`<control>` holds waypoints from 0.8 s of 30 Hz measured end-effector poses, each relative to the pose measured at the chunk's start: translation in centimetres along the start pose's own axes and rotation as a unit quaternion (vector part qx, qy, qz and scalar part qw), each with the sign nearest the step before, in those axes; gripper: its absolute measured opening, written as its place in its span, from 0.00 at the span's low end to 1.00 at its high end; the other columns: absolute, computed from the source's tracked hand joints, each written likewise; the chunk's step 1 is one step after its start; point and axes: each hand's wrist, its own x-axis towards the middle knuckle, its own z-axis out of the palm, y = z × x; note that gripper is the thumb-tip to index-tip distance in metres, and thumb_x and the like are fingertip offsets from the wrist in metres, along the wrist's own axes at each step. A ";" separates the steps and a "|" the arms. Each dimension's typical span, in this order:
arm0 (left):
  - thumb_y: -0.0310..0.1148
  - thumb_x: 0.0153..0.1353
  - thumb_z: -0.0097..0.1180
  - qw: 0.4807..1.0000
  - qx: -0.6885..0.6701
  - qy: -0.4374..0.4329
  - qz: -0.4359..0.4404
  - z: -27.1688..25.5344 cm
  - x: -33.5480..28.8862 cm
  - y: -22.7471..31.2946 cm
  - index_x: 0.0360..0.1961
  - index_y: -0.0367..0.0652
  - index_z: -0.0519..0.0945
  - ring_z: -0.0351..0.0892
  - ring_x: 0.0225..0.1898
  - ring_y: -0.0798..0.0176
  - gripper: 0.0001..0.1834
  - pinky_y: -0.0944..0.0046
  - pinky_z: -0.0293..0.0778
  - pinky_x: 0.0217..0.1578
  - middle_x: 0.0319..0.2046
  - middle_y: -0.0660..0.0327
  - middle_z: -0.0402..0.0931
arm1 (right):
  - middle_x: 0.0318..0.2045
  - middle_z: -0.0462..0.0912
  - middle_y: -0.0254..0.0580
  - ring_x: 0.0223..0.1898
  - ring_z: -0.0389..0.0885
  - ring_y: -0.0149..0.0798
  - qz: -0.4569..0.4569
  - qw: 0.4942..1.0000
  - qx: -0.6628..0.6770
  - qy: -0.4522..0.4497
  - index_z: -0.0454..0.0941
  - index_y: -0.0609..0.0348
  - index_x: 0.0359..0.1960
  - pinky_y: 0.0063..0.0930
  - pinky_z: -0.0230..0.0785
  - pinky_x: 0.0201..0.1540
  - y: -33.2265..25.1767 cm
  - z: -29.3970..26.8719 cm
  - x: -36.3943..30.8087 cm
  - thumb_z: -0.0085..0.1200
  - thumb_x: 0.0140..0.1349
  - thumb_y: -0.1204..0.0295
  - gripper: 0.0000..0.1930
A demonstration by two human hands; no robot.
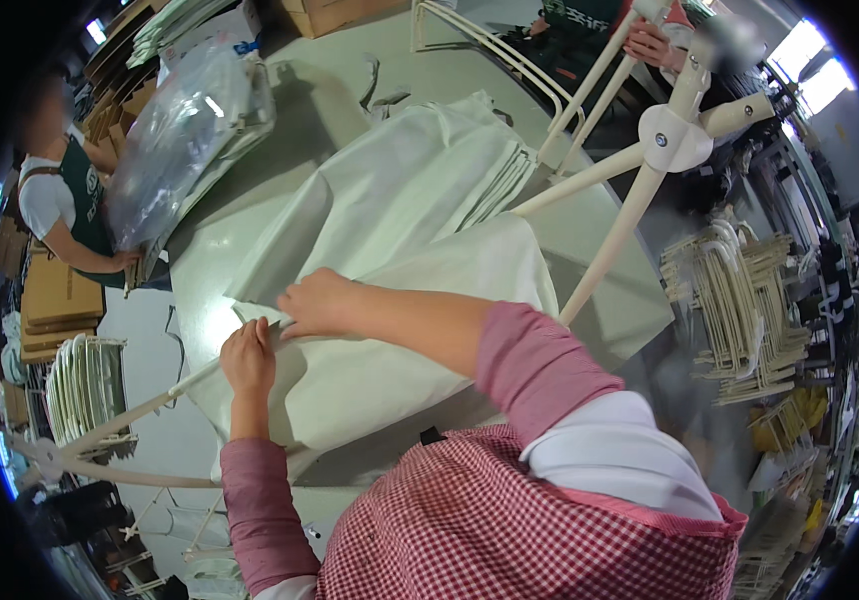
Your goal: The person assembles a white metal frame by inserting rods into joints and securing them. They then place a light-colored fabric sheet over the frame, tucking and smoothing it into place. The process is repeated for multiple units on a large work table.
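Watching remotely, I have left grip [248, 358] and right grip [316, 303] curled at the smooth, pale-green fabric sheet [375, 385], pinch unclear; uneven tugging could wrinkle it between them

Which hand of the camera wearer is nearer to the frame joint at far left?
Left. The left hand is right of the joint; the right hand is farther right.

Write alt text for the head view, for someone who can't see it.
A person's left hand and right hand work close together at pale fabric lying partly on a table, with cream frame tubes at either side. At left, a co-worker stands by a bundle under clear plastic; another person's hand shows upper right.
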 end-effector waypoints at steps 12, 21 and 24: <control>0.41 0.71 0.42 0.996 -0.024 -0.079 0.030 -1.4 2.4 2.4 0.32 0.41 0.75 0.77 0.35 0.44 0.17 0.49 0.71 0.33 0.32 0.50 0.76 | 0.22 0.79 0.43 0.29 0.82 0.50 0.168 0.983 -0.024 -0.073 0.78 0.60 0.35 0.42 0.74 0.37 4.9 -3.4 -8.9 0.39 0.69 0.47 0.26; 0.47 0.68 0.48 0.982 -0.069 -0.108 0.137 1.5 5.0 12.0 0.27 0.43 0.71 0.74 0.23 0.46 0.19 0.48 0.67 0.24 0.20 0.55 0.74 | 0.26 0.82 0.45 0.31 0.82 0.50 0.199 0.980 -0.014 0.011 0.79 0.59 0.25 0.45 0.74 0.38 7.3 -3.7 -12.5 0.35 0.71 0.47 0.30; 0.50 0.66 0.50 0.979 -0.065 -0.148 0.128 1.6 5.4 10.7 0.24 0.42 0.72 0.75 0.23 0.45 0.23 0.48 0.68 0.25 0.19 0.53 0.75 | 0.26 0.83 0.46 0.30 0.82 0.50 0.159 0.987 -0.027 -0.010 0.80 0.58 0.25 0.44 0.74 0.37 8.3 -4.1 -12.7 0.33 0.71 0.46 0.32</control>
